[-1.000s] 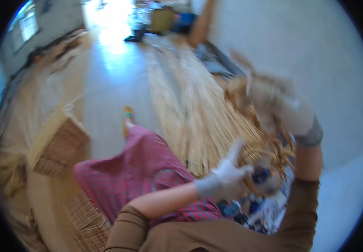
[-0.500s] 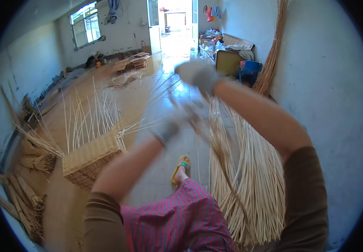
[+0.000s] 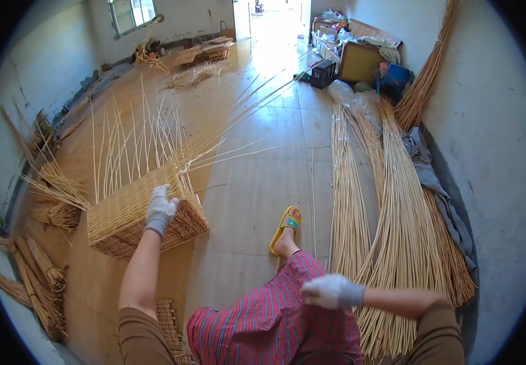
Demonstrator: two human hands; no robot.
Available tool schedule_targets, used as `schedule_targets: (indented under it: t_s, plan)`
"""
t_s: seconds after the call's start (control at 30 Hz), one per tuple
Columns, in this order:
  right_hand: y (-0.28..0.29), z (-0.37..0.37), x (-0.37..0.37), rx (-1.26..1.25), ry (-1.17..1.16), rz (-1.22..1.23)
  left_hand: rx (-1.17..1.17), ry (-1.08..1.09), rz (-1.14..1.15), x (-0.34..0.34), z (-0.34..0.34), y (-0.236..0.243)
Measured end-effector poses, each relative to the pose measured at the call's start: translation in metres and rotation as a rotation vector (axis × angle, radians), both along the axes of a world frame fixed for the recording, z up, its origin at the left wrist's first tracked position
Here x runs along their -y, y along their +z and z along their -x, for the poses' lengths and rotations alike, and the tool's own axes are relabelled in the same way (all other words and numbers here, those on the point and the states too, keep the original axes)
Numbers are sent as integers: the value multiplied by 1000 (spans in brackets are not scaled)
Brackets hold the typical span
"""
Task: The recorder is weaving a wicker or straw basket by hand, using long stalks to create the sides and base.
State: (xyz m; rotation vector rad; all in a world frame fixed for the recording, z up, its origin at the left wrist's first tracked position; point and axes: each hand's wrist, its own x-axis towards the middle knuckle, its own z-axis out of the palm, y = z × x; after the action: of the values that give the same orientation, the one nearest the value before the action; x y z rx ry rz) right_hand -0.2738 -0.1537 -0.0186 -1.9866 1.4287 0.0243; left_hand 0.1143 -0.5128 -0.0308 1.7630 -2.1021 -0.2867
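Note:
A woven wicker basket point(image 3: 126, 198) lies on the floor to my left, pale on its upper side and browner on the side facing me. Long unwoven rods point(image 3: 132, 155) stick up and out from its far edge. My left hand point(image 3: 162, 210), in a white glove with a grey cuff, lies on the basket near its right corner, fingers stretched over the weave. Above my striped-trousered knee point(image 3: 302, 271) is my right hand point(image 3: 330, 292), gloved alike. Its fingers are curled in, slightly blurred, and whatever is inside them is hidden.
Long bundles of pale rods point(image 3: 397, 225) cover the floor at my right. More bundles point(image 3: 41, 280) lie at far left. A dark box point(image 3: 322, 74) and a cluttered bench point(image 3: 357, 61) stand by the right wall. Flat woven pieces point(image 3: 168, 319) lie near my left knee.
Both hands were raised ahead of me among loose rods. The left has come down and left onto the basket; the right has dropped to my knee. The view has tilted down.

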Motion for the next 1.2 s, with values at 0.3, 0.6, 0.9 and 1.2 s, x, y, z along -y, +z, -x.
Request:
schedule_targets:
  t_s: [0.3, 0.6, 0.9, 1.2]
  plan:
    - [-50, -11, -32, 71, -209, 610, 475, 337, -163, 10, -50, -65]
    - [-38, -20, -30, 95, -274, 636, 388, 174, 7, -55, -69, -72]
    - [-39, -16, -33, -31, -235, 569, 342, -47, -181, -166, -96, -73]
    - [-94, -70, 123, 577, -581, 85, -370, 844, 230, -177, -212, -137]
